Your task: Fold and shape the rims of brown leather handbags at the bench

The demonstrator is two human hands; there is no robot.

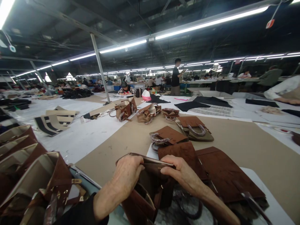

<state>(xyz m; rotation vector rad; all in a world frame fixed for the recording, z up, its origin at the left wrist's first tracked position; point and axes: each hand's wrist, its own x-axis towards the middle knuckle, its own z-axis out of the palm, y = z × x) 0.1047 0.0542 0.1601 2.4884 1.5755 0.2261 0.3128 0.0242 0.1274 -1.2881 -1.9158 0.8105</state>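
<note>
L hand [130, 170]: fingers curled over the L part of the rim, pinching the brown bag [152, 178].
R hand [181, 172]: thumb & fingers pinching the same rim nr its R end; gap of rim btwn your two hands.
Brown bag: mouth up, parted a bit, nr the middle of your near edge of the worktop [110, 147]; base is dark & partly hidden, so can't tell if it rests on anything.
R side, tight: flat brown bag [225, 172] lies just beyond your R forearm, twd the near R corner; second flat bag [179, 154] overlaps its L side.
Ahead: two handled bags, one [172, 133] nr, one [197, 126] farther, handles in clear wrap.
Far side: small bag group [126, 109] stands nr where tan paper meets white, w/ more bags [146, 113] to its R.
L side, near corner: row of open bags [47, 175], mouths up, hard by your L sleeve.
Room: tan paper runs fwd-L from your L hand to the small bag group; that's your widest lane. Another tan strip runs R of the flat bags.
Far L: striped pieces [53, 123] on white paper.
Far R edge: co-worker's sleeve [284, 90], well apart from you.
</note>
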